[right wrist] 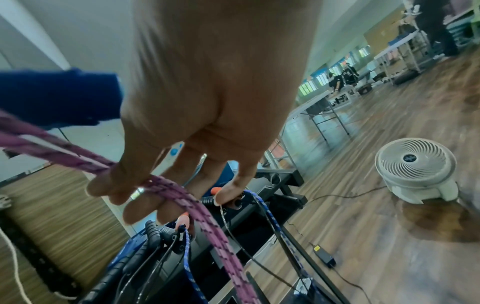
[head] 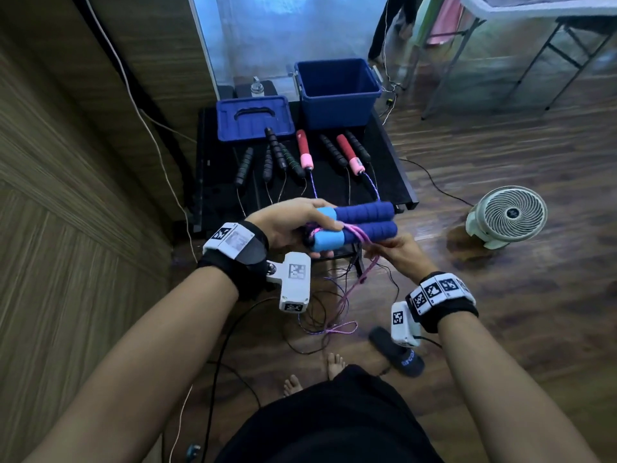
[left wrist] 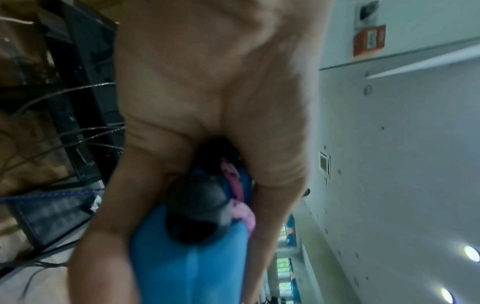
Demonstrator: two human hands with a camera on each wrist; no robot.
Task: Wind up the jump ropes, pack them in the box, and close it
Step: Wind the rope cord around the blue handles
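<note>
Right hand (head: pixel 395 252) pinches the pink rope (head: pixel 359 279), which hangs to the floor. Left hand (head: pixel 293 222) grips both blue handles (head: pixel 360 222) side by side at their light-blue ends, long axis horizontal, dark foam ends pointing right. Beyond, other jump ropes (head: pixel 300 152) lie on the worktop (head: pixel 394 182); lid (head: pixel 253 116) and open blue box (head: pixel 337 91) at its far edge.

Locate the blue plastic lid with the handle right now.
In the head view, the blue plastic lid lies flat at the back left of the black table, immediately left of the open blue plastic box.
</note>
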